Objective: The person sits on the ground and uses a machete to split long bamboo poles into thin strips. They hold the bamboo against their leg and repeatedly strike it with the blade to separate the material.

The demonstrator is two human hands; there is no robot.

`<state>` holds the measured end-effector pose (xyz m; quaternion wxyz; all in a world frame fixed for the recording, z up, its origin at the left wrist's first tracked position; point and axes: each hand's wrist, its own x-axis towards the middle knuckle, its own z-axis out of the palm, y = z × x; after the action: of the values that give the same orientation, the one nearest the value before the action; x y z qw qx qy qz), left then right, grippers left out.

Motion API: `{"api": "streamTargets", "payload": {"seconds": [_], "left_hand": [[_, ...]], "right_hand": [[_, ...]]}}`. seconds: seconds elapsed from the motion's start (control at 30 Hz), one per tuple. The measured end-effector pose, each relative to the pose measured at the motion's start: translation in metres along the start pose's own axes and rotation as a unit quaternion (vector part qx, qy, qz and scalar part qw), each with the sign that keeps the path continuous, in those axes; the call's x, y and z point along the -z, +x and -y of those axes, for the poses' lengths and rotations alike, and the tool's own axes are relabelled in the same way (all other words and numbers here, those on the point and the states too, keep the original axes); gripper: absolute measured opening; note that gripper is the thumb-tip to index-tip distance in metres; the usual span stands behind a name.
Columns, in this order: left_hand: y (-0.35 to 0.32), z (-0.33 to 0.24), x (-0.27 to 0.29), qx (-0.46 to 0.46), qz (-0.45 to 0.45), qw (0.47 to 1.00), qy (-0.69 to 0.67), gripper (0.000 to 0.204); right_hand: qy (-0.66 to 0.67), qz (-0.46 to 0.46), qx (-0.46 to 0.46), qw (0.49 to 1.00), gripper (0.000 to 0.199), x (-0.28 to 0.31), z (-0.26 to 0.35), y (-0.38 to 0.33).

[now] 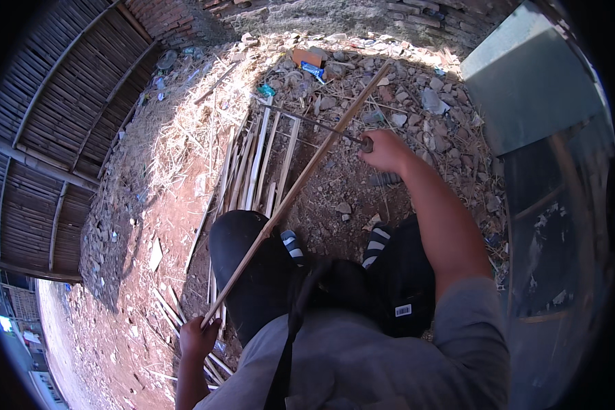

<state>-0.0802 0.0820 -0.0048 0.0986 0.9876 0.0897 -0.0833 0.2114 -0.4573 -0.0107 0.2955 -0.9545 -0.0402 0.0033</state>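
At the lower left, my left hand (199,337) is closed round the near end of a long bamboo strip (294,193). The strip slants up to the right, passing over my left knee to the rubble. My right hand (384,150) grips the handle of a long-bladed knife (321,126). Its thin dark blade points left and crosses the strip in view; whether it touches the strip I cannot tell. Beyond my left knee lie several pale split strips (256,160) on the ground, roughly side by side.
More strips (171,307) lie left of my left hand. Stony rubble (403,102) spreads ahead, with a blue wrapper (313,71) on it. A slatted bamboo wall (55,109) stands left, a brick wall (287,22) at the back, and a grey-green panel (536,82) at right.
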Motion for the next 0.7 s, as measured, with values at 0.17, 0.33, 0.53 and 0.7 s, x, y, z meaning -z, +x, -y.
{"api": "streamTargets", "payload": {"seconds": [0.17,0.33,0.53,0.7], "left_hand": [[-0.006,0.002,0.0,0.013,0.008,1.0,-0.01,0.045],[0.003,0.003,-0.008,0.01,-0.004,1.0,0.009,0.048],[-0.005,0.0,0.003,0.018,0.024,1.0,0.004,0.051],[0.003,0.007,-0.01,0.005,-0.019,0.999,0.033,0.05]], "right_hand": [[-0.082,0.083,0.08,0.99,0.035,0.0,0.046,-0.016],[0.011,0.049,-0.024,0.998,0.046,0.0,0.003,0.002],[-0.063,0.119,0.015,0.991,0.038,0.011,0.039,-0.009],[-0.018,0.102,-0.032,0.994,0.04,0.004,0.011,-0.005]]}}
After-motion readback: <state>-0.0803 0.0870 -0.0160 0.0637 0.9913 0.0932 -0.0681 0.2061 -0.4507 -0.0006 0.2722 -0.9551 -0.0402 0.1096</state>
